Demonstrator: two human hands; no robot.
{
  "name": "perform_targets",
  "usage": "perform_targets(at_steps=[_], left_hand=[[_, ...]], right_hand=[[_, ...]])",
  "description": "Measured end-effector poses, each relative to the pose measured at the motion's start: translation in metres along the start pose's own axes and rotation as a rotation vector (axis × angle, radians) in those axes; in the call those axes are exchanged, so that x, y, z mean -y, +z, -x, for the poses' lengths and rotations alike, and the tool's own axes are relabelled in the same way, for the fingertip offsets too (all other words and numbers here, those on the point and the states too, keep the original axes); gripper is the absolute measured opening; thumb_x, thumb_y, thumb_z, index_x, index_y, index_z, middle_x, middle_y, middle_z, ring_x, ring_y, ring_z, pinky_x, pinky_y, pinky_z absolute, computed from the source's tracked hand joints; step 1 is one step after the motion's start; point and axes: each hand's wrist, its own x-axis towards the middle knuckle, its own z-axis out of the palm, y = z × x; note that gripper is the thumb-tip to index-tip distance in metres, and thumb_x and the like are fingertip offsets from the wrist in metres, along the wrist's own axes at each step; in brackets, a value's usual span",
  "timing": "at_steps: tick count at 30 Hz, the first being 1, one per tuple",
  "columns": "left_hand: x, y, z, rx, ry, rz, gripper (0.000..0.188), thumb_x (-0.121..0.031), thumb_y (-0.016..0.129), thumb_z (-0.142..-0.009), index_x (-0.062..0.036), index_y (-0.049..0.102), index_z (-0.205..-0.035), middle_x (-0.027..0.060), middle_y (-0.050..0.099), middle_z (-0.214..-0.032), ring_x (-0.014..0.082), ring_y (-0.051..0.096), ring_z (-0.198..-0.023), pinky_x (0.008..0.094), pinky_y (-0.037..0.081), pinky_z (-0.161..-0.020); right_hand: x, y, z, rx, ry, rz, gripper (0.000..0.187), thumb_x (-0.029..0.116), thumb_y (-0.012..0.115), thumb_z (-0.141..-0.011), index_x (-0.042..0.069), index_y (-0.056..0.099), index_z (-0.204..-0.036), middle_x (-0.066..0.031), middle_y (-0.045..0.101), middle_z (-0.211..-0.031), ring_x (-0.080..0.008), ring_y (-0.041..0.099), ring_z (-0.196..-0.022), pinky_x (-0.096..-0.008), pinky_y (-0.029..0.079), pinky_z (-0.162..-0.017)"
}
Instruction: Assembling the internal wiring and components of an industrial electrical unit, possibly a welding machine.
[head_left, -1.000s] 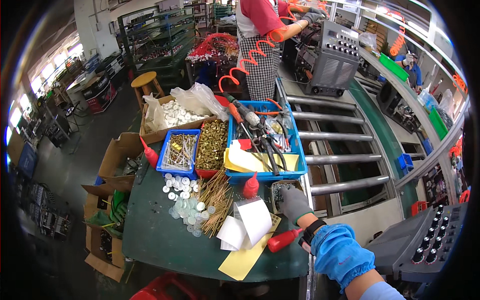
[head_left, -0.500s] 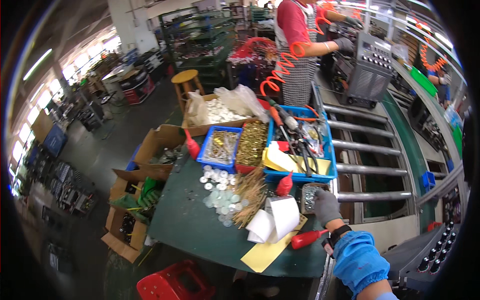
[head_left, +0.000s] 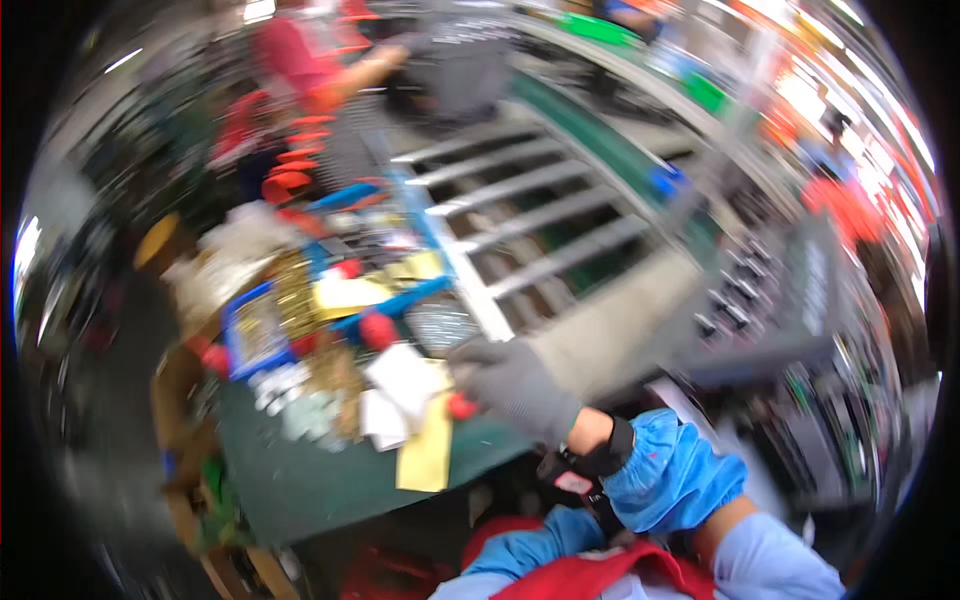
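My right hand (head_left: 515, 385), in a grey glove with a black wrist strap and a blue oversleeve, reaches over the near right corner of the green table (head_left: 290, 490). Its fingertips are smeared by motion, so I cannot make out what they hold, if anything. Just beside them lies a red bottle (head_left: 461, 405), partly covered. Beyond the hand sits a small box of metal parts (head_left: 440, 325). White paper (head_left: 395, 385) and a yellow sheet (head_left: 425, 455) lie to its left. Of my left arm only the blue sleeve (head_left: 545, 540) shows, low in front of me; the left hand is hidden.
A blue parts bin (head_left: 255, 330), pale discs (head_left: 310, 415) and thin sticks (head_left: 335, 385) cover the table's left part. Metal rollers (head_left: 540, 205) run beyond the table. A dark unit with knobs (head_left: 760, 300) stands right. Another person (head_left: 300, 60) works at the far left.
The view has swung right and blurred, so the table sits further left. My right hand has drawn back from the box of metal parts toward the near edge. My left sleeve has come into view.
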Motion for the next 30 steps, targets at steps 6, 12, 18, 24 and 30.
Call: perform_targets(at_steps=[6, 12, 18, 24, 30], left_hand=[[-0.049, 0.071, 0.081, 0.497, 0.132, 0.186, 0.039, -0.008, 0.058, -0.091, -0.0037, 0.047, -0.128, 0.0068, 0.054, -0.115, 0.0201, 0.056, -0.102, 0.0359, 0.047, -0.091], [-0.059, 0.108, 0.124, 0.614, 0.072, 0.412, 0.039, -0.006, 0.059, -0.090, -0.0050, 0.046, -0.126, 0.0058, 0.054, -0.112, 0.0180, 0.057, -0.099, 0.0348, 0.049, -0.086], [-0.050, 0.105, 0.136, 0.661, -0.353, 0.799, 0.039, -0.012, 0.052, -0.095, -0.0056, 0.039, -0.131, 0.0067, 0.054, -0.110, 0.0171, 0.057, -0.100, 0.0328, 0.050, -0.086], [-0.041, 0.108, 0.125, 0.594, 0.155, 0.321, 0.064, 0.003, 0.067, -0.077, 0.0014, 0.041, -0.136, 0.0139, 0.049, -0.131, 0.0259, 0.048, -0.124, 0.0377, 0.040, -0.105], [-0.049, 0.106, 0.129, 0.603, -0.260, 0.593, 0.055, 0.002, 0.067, -0.081, -0.0012, 0.044, -0.131, 0.0122, 0.055, -0.127, 0.0239, 0.056, -0.116, 0.0340, 0.044, -0.102]], right_hand=[[0.008, -0.083, 0.190, -0.385, 0.056, 0.201, 0.021, 0.012, 0.065, -0.090, -0.001, 0.068, -0.106, -0.0050, 0.067, -0.086, -0.0121, 0.064, -0.081, -0.0289, 0.052, -0.074], [-0.023, -0.125, 0.238, -0.911, 0.263, -0.070, 0.020, 0.010, 0.063, -0.088, -0.002, 0.067, -0.103, -0.0049, 0.065, -0.082, -0.0095, 0.059, -0.075, -0.0262, 0.050, -0.068], [-0.017, -0.155, 0.181, -0.839, 0.052, 0.138, 0.022, 0.009, 0.061, -0.088, -0.004, 0.065, -0.105, -0.0083, 0.069, -0.085, -0.0106, 0.060, -0.076, -0.0281, 0.051, -0.070], [-0.001, -0.185, 0.255, -0.680, 0.093, 0.454, 0.015, 0.008, 0.062, -0.086, -0.001, 0.067, -0.097, -0.0133, 0.063, -0.074, -0.0175, 0.059, -0.066, -0.0301, 0.049, -0.064], [-0.070, -0.196, 0.343, -0.631, 0.255, 0.711, 0.013, 0.013, 0.061, -0.081, 0.006, 0.069, -0.089, -0.0176, 0.067, -0.081, -0.0362, 0.065, -0.075, -0.0428, 0.052, -0.069]])
